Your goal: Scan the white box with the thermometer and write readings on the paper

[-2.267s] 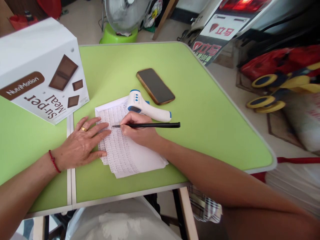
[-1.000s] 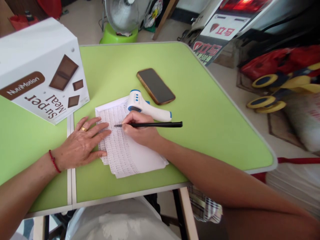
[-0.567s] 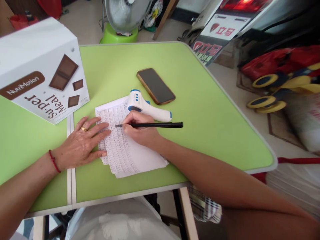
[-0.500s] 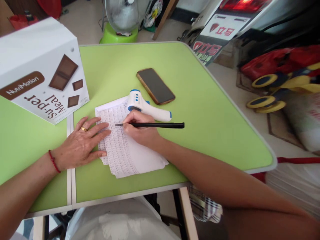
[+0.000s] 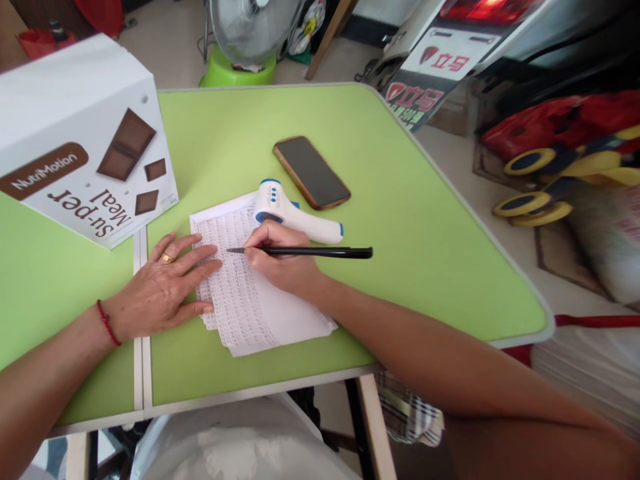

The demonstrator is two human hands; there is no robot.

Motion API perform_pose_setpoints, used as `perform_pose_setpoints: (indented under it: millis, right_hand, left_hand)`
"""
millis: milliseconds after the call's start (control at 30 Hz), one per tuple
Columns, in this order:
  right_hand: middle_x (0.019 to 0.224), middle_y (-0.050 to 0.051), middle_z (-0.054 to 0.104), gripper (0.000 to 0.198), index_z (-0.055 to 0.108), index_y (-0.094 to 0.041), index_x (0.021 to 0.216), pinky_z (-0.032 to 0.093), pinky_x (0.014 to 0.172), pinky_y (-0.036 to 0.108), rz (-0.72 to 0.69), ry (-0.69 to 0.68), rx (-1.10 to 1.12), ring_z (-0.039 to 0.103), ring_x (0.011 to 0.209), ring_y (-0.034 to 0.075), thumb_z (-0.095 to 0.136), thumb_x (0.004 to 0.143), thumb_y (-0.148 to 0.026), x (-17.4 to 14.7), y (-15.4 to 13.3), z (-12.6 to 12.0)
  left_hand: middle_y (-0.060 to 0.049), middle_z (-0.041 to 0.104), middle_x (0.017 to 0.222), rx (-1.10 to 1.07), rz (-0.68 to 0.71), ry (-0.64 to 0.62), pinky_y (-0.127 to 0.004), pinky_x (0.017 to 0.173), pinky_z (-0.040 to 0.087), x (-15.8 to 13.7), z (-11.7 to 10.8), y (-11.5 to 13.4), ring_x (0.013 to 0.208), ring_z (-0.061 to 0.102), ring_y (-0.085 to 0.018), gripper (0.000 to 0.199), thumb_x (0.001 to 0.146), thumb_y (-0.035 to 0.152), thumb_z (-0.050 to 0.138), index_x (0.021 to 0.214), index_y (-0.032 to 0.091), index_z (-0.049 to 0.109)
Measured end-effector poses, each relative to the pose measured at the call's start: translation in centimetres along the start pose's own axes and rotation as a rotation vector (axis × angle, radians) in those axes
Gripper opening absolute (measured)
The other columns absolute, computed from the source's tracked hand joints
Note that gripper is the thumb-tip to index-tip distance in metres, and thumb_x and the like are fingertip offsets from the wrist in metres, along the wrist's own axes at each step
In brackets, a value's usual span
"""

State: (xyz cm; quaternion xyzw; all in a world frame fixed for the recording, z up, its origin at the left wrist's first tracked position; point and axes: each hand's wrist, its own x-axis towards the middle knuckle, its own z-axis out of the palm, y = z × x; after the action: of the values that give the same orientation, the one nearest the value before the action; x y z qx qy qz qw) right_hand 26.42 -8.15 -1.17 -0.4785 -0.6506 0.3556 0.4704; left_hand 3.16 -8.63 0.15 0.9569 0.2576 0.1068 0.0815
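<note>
My right hand (image 5: pixel 280 257) pinches a black pen (image 5: pixel 330 252), its tip touching or just above the handwritten sheets of paper (image 5: pixel 295 317). Rows of small handwriting cover the left part of the top sheet; the lower right of it is blank. My left hand (image 5: pixel 167 287) lies flat with fingers spread, its fingertips resting on the left edge of the sheets. It wears a gold ring and a red cord bracelet. A white and blue handheld infrared thermometer (image 5: pixel 305 221) lies just beyond my right hand, over the top edge of the paper.
A smartphone (image 5: pixel 313 172) in a brown case lies beyond the thermometer. At the left stands a white "NutriMotion" box (image 5: pixel 75 113) on the green table (image 5: pixel 425 253). Past the table's far edge are a fan (image 5: pixel 245 30) on a green stool and a vehicle's rear (image 5: pixel 445 57).
The pen tip has shifted very slightly to the left, and the pen's rear end has tilted a little. My left hand and the paper stay in place.
</note>
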Motion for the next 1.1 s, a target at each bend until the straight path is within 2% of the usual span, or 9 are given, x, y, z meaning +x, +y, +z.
perform_pose_setpoints:
  millis: [133,367,1100]
  right_hand:
    - [0.055,-0.004,0.055,0.007,0.053,-0.021,0.062,0.036,0.046,0.025,-0.017,0.02,0.017,0.044,0.048,0.009,0.055,0.068,-0.017,-0.2,-0.4,0.1]
    - [0.054,-0.005,0.054,0.009,0.052,-0.021,0.062,0.038,0.048,0.024,0.006,-0.045,0.009,0.045,0.049,0.009,0.055,0.068,-0.015,-0.3,0.1,0.4]
    - [0.055,-0.005,0.054,0.008,0.054,-0.019,0.063,0.035,0.047,0.023,-0.013,-0.082,-0.006,0.044,0.049,0.008,0.057,0.068,-0.014,-0.6,0.6,0.4]
  left_hand:
    - [-0.016,0.048,0.143,0.006,0.006,0.004,-0.063,0.11,0.024,0.0,0.0,0.0,0.138,0.034,-0.038,0.058,0.098,0.057,0.036,0.136,0.014,0.048]
    - [-0.016,0.048,0.143,-0.015,-0.005,0.002,-0.063,0.111,0.023,0.0,0.0,-0.1,0.138,0.033,-0.037,0.058,0.098,0.058,0.036,0.137,0.017,0.048]
    - [-0.017,0.049,0.142,0.002,0.003,0.005,-0.063,0.11,0.024,0.1,0.0,0.0,0.137,0.034,-0.038,0.059,0.098,0.057,0.035,0.135,0.014,0.049]
